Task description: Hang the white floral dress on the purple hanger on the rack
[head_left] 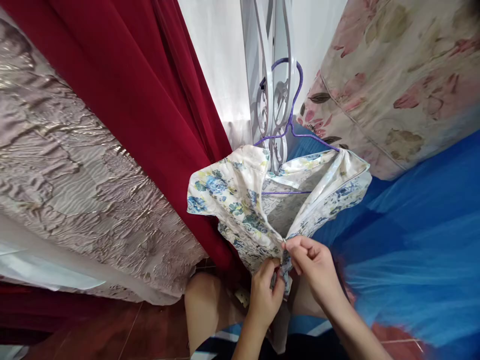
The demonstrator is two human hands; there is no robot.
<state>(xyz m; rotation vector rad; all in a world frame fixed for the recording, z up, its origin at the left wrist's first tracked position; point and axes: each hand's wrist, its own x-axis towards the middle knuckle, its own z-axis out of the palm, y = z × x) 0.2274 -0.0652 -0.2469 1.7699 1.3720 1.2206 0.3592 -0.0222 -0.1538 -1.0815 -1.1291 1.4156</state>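
A white dress (240, 195) with blue and yellow-green flowers hangs from a purple hanger (290, 127). Its opening forms a deep V, and the inside of the fabric and the hanger's lower bar show through. At the point of the V, my right hand (309, 257) pinches a small shiny zipper pull (284, 241). Just below and to the left, my left hand (266, 290) is closed on the dress's edge, thumb and fingers gripping the cloth under the zipper pull. The lower part of the dress is partly hidden behind my hands.
A pale metal rack (290, 30) with scrollwork carries the hanger. Red cloth (123, 110) and textured pinkish fabric (93, 175) hang at left. On the right are a floral fabric (405, 75) and blue tulle (405, 240). Below lies a reddish tiled floor (123, 330).
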